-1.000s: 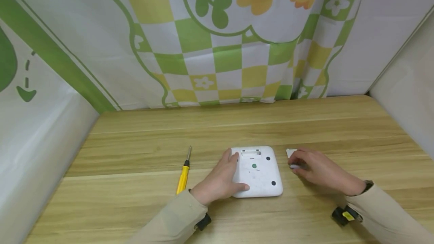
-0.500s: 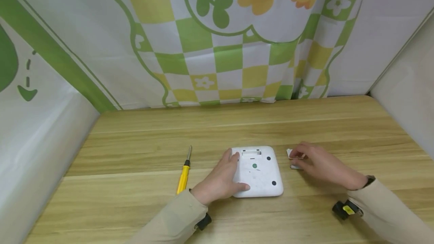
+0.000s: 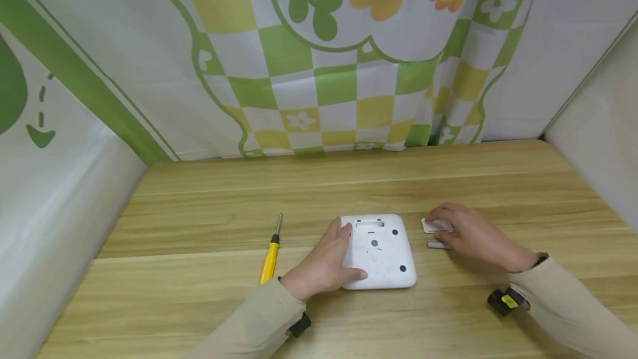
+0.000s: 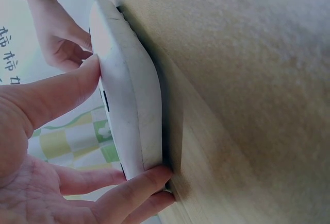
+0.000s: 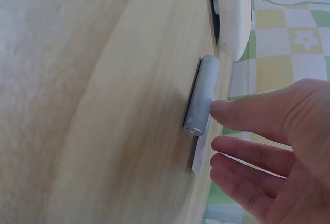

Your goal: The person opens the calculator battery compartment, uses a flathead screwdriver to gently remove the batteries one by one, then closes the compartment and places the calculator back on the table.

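Note:
A white calculator (image 3: 381,259) lies face down, its battery compartment (image 3: 370,224) uncovered at the far end. My left hand (image 3: 326,265) grips its left side, with thumb and fingers on the edges; the left wrist view shows the fingertips on the casing (image 4: 118,90). To the right, a small white battery cover (image 3: 438,226) lies flat on the table. My right hand (image 3: 473,240) is over that cover, index finger by its far edge and thumb near its close edge. A grey battery (image 5: 202,95) rests beside the cover, near the thumb.
A yellow-handled screwdriver (image 3: 269,259) lies left of the calculator, tip pointing away. The wooden table (image 3: 214,198) ends at a checked, flowered curtain (image 3: 339,82) at the back, with pale sheeting (image 3: 85,181) along the left.
My right hand has let go of the battery and moved slightly away from me, over to the cover, which now lies flat. The left hand and calculator have stayed put.

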Motion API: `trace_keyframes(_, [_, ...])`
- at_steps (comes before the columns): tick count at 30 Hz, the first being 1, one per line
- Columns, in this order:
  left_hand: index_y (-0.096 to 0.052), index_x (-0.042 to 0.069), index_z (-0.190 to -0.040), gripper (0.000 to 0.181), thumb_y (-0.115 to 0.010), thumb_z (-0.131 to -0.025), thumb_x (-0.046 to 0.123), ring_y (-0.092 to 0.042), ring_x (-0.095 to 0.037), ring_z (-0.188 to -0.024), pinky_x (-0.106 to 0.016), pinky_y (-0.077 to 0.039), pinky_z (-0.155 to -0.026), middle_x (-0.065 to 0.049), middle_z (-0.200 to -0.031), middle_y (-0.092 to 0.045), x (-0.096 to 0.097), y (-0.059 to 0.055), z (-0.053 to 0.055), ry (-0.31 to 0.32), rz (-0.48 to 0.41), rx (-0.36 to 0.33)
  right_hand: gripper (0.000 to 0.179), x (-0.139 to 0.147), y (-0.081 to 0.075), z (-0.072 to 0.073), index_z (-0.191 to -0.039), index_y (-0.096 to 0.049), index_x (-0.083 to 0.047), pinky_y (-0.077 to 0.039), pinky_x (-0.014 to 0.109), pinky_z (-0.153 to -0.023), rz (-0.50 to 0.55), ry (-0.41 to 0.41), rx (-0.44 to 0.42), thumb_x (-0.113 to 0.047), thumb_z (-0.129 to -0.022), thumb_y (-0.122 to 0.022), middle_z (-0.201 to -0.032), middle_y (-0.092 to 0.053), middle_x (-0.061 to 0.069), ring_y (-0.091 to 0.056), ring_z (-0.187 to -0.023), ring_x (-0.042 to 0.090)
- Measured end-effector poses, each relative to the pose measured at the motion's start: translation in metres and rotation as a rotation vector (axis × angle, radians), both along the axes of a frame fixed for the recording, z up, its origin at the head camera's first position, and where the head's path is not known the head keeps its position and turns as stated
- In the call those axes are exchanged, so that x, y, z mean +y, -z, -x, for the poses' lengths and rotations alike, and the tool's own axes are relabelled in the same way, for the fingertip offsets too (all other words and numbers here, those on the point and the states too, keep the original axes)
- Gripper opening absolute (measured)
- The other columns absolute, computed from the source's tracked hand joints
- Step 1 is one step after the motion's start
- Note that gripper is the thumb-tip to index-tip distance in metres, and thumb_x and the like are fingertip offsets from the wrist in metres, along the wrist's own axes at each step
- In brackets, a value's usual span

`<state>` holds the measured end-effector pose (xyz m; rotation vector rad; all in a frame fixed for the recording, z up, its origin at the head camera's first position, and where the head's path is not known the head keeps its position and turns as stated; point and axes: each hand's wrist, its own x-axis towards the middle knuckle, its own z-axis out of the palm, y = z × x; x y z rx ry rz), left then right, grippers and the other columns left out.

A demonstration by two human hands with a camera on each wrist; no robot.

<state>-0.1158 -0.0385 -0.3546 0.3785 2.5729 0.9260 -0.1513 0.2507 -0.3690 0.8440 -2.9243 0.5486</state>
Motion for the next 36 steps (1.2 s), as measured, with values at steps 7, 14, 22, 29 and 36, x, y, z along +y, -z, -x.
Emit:
trace_keyframes(7, [-0.028, -0.005, -0.147, 0.088, -0.078, -0.079, 0.021, -0.019, -0.039, -0.144, -0.048, -0.022, -0.116, -0.026, -0.157, -0.01, 0.0, 0.001, 0.0008, 0.007, 0.004, 0.001, 0.026, 0.0016, 0.0012, 0.0005, -0.107, -0.069, -0.003, -0.051, 0.051, -0.085, -0.027, -0.007, 0.01, -0.002, -0.081, -0.072, -0.11, -0.067, 0.018, -0.062, -0.103, 0.036])
trace_keyframes(14, [-0.029, -0.005, -0.147, 0.088, -0.078, -0.079, 0.021, -0.018, -0.038, -0.144, -0.048, -0.022, -0.116, -0.026, -0.157, -0.01, -0.0002, 0.0011, 0.0004, 0.004, 0.004, -0.001, 0.026, 0.003, 0.0022, 0.0007, -0.107, -0.069, -0.004, -0.053, 0.047, -0.081, -0.028, -0.013, 0.012, 0.0, -0.081, -0.071, -0.108, -0.069, 0.015, -0.065, -0.099, 0.032])
trace_keyframes(22, [-0.029, -0.004, -0.147, 0.088, -0.079, -0.079, 0.021, -0.018, -0.038, -0.144, -0.048, -0.022, -0.116, -0.025, -0.157, -0.009, -0.0001, 0.0008, 0.0001, -0.001, 0.005, -0.001, 0.026, 0.0028, 0.0032, 0.0008, -0.106, -0.07, -0.004, -0.054, 0.044, -0.078, -0.055, 0.002, 0.015, 0.002, -0.081, -0.07, -0.105, -0.07, 0.011, -0.066, -0.096, 0.027])
trace_keyframes(29, [-0.029, -0.004, -0.147, 0.088, -0.078, -0.079, 0.021, -0.018, -0.038, -0.144, -0.048, -0.022, -0.116, -0.025, -0.158, -0.009, -0.0001, 0.0017, 0.0004, 0.001, 0.002, 0.001, 0.023, 0.0023, 0.003, 0.0018, -0.104, -0.07, -0.004, -0.054, 0.043, -0.077, -0.06, 0.001, 0.031, 0.001, -0.081, -0.071, -0.102, -0.07, 0.01, -0.066, -0.094, 0.026])
trace_keyframes(36, [-0.028, -0.004, -0.147, 0.088, -0.078, -0.079, 0.022, -0.018, -0.039, -0.144, -0.049, -0.022, -0.116, -0.025, -0.157, -0.009, -0.0003, 0.0014, 0.0007, 0.01, 0.005, -0.001, 0.023, -0.0016, -0.0001, 0.0024, -0.107, -0.069, -0.005, -0.053, 0.043, -0.078, -0.06, 0.009, 0.018, -0.004, -0.084, -0.069, -0.103, -0.068, 0.009, -0.065, -0.095, 0.025])
